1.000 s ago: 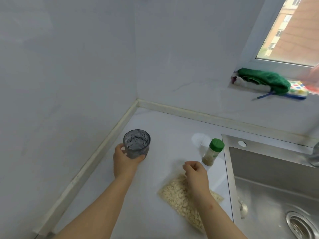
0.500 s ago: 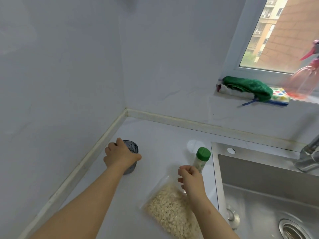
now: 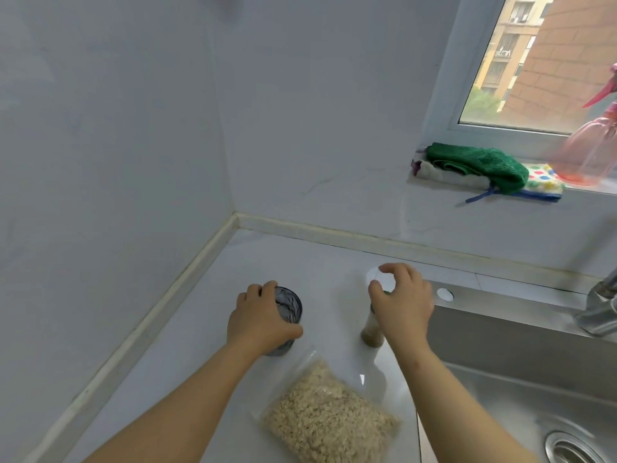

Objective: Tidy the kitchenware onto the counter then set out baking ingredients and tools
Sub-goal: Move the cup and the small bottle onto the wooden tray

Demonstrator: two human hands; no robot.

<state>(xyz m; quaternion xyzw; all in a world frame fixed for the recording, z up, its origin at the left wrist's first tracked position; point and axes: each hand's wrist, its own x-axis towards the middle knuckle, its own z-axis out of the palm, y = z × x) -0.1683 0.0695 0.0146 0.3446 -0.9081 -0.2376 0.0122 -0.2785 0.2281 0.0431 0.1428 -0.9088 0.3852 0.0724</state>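
Head view: green-capped shaker (image 3: 372,329) is seen upright on the counter (image 3: 200,345) directly beneath the right hand (image 3: 404,302), grip not determinable; grey tumbler (image 3: 288,305) is gripped by the left hand (image 3: 260,319).

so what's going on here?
A person is setting things out on the counter beside the sink. The left hand grips a dark glass standing near the wall. The right hand is over a small green-capped bottle, fingers curled by its top; whether it actually grips is unclear. A clear bag of oats lies flat in front, untouched.
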